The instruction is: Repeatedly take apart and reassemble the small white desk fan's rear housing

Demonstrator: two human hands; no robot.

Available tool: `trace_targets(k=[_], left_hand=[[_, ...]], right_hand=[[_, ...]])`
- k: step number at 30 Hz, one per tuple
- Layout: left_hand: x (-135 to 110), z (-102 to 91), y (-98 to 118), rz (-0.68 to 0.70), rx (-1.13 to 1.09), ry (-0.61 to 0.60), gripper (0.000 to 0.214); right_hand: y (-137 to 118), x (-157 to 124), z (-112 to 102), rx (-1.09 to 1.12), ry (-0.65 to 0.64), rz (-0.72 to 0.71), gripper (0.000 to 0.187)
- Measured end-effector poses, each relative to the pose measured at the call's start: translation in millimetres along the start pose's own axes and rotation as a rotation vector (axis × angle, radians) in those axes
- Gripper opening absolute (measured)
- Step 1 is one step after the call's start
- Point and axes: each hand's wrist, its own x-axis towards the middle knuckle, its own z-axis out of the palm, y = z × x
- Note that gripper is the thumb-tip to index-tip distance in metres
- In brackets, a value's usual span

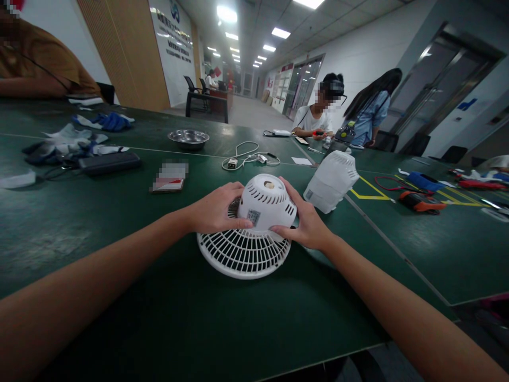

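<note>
Bare forearms (pixel 131 257); left hand (pixel 214 211) and right hand (pixel 309 220) — shared grip on white housing (pixel 268 204); grille (pixel 243 254) beneath

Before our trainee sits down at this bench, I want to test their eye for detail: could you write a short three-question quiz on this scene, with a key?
1. True or false: the left hand and the right hand both touch the white vented housing.
2. Which is nearest the camera?
A) metal bowl
B) slatted grille
C) looped cable
3. Fill in: the tabletop is ____ in colour.

Key: 1. True. 2. B. 3. Green.
</note>
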Motion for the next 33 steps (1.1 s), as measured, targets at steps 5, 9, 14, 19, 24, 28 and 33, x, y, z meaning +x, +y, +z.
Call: trace_targets(k=[5, 9, 14, 19, 24, 28, 33], left_hand=[[-1, -1.6, -1, 0.040, 0.061, -0.018, 0.062], [2, 2.0, 0, 0.030, 0.116, 0.068, 0.051], [1, 9.4, -2, -0.003, -0.044, 0.206, 0.058], [-5, 11.8, -5, 0.116, -0.211, 0.110, 0.097], [-5, 16.8, -5, 0.161, -0.168, 0.129, 0.127], [-4, 19.8, -3, 0.207, -0.154, 0.171, 0.132], [-4, 22.7, 4, 0.287, -0.124, 0.149, 0.137]], right_hand=[[2, 1, 2, -0.062, 0.025, -0.046, 0.110], [5, 1, 3, -0.138, 0.080, -0.028, 0.115], [2, -4, 0, -0.035, 0.043, -0.032, 0.100], [-5, -5, 1, -0.065, 0.050, -0.116, 0.091], [3, -1, 0, -0.119, 0.098, -0.131, 0.097], [10, -1, 0, -0.033, 0.047, -0.155, 0.106], [9, -3, 1, 0.068, -0.061, -0.184, 0.121]])
